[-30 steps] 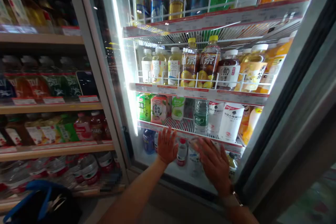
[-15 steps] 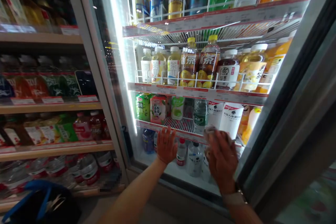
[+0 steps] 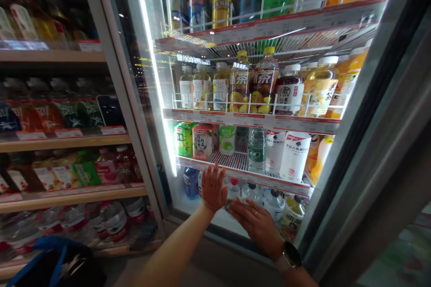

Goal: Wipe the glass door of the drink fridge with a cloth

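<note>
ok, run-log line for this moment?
left hand: open against cooler's glass door | right hand: extended, over greyish wad | wristwatch: right wrist

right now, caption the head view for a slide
Left hand spread before a lit drinks fridge, right hand close by, fingers over something pale.

A shop interior
Price strips [image 3: 256,119] edge a lit drinks cooler [image 3: 362,98]; left of the cooler, tagged wooden shelves [image 3: 67,143] hold rows of bottles [image 3: 40,112].

The cloth [image 3: 230,203] looks greyish, the watch [image 3: 292,253] black-faced. On the left, the bag [image 3: 88,260] is black, blue-edged. The left carton [image 3: 183,140] is green, the right carton [image 3: 203,142] pink.
</note>
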Available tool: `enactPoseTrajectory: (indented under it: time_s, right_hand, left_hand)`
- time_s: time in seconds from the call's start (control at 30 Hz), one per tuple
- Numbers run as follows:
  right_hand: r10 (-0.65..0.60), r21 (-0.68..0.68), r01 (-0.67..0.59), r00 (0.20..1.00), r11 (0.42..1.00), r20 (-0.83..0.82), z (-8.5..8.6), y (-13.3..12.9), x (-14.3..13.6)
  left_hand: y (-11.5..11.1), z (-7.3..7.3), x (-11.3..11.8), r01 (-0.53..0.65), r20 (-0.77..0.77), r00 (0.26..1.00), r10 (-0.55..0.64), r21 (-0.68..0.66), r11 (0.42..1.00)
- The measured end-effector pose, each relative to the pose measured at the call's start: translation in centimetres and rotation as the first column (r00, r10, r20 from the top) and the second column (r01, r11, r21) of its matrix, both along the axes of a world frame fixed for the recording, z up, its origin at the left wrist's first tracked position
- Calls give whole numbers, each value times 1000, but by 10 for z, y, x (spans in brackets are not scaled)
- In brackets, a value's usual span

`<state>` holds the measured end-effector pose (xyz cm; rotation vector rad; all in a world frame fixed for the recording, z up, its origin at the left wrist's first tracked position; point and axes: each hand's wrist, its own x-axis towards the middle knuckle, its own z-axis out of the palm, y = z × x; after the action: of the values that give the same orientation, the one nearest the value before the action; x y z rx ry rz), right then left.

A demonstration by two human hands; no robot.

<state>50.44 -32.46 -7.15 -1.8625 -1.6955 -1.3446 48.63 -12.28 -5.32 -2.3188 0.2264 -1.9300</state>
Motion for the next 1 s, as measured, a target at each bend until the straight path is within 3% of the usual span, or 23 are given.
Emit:
enactPoseTrajectory:
  time_s: [0.1,0.17,0.23,0.4,0.47,0.53,0.6,0.67,0.77,0.87,1.0]
  right_hand:
    - [-108,142,108,994,984,-13,31,-14,3]
    - [-183,280,187,982,942,-40,48,-25,6]
    - [-250,429,252,966,867,-62,63,-35,11]
    - [-349,703,365,921,611,-175,87,-51,18]
    - [-332,722,370,921,584,-203,88,-48,17]
    - [-304,687,350,933,637,-193,83,-40,13]
    - [-270,599,314,948,736,-165,72,-27,8]
    - [-231,483,270,963,833,-139,57,-15,2]
    - [-167,302,194,979,933,-113,26,0,-6]
    - [-93,101,100,993,990,-72,-10,8,-9]
    - [-4,-50,3,1000,999,-11,-43,11,-8]
  left_hand:
    - [-1,2,0,6,11,1000,-6,3,1000]
    - [-2,3,-1,10,12,1000,-10,6,1000]
    - [-3,4,-1,10,10,1000,-10,5,1000]
    - [-2,1,0,14,11,1000,-14,-1,1000]
    - [-1,0,1,9,10,1000,-9,-3,1000]
    - [-1,0,1,3,9,1000,-3,-4,1000]
    - [-1,0,1,1,9,1000,-1,-2,1000]
    - [-1,0,0,-2,7,1000,2,0,1000]
    - [-1,1,0,-16,5,1000,16,2,1000]
    - [-1,1,0,-26,6,1000,26,5,1000]
    - [0,-1,0,-14,1,1000,14,-2,1000]
